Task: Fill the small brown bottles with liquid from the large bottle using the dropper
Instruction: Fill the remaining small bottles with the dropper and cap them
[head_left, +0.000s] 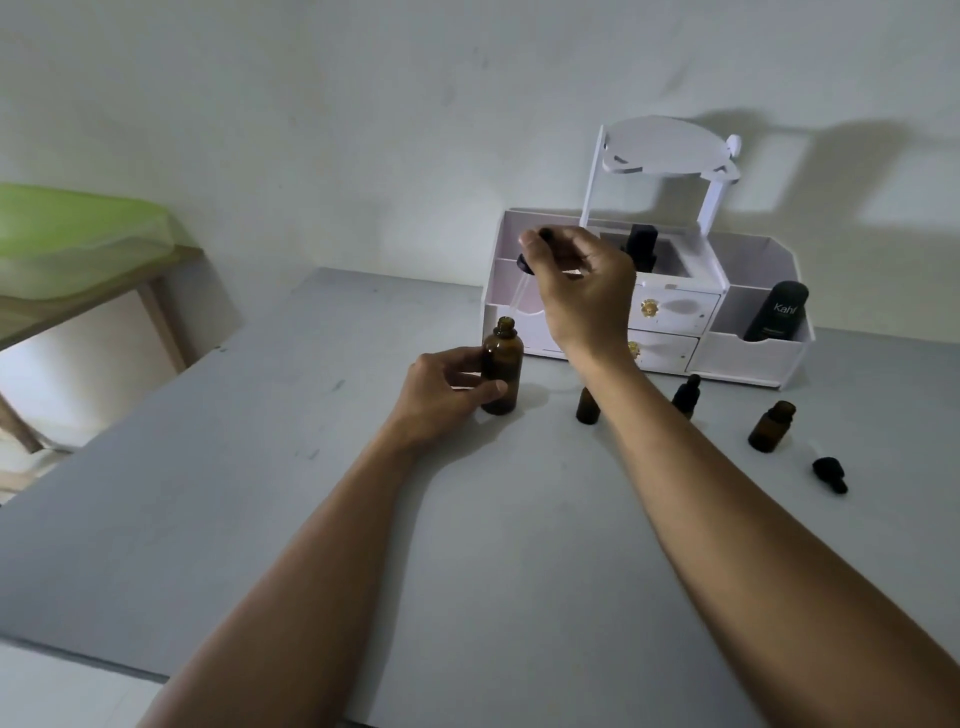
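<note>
The large brown bottle (502, 366) stands uncapped on the grey table (260, 493), and my left hand (447, 395) grips its side. My right hand (582, 291) is raised above and to the right of it, pinching the black bulb of the dropper (525, 262); its thin clear glass tube slants down toward the bottle's mouth. Three small brown bottles stand to the right: one (587, 406) partly behind my right wrist, one with a black dropper cap (687, 395), and an uncapped one (772, 426).
A loose black dropper cap (830, 474) lies at the right. A white organiser (649, 306) with drawers and a mirror stands against the wall, holding a dark "Kahf" bottle (776, 312) and another black bottle (640, 249). A wooden table with a green cover (78, 234) stands at the left.
</note>
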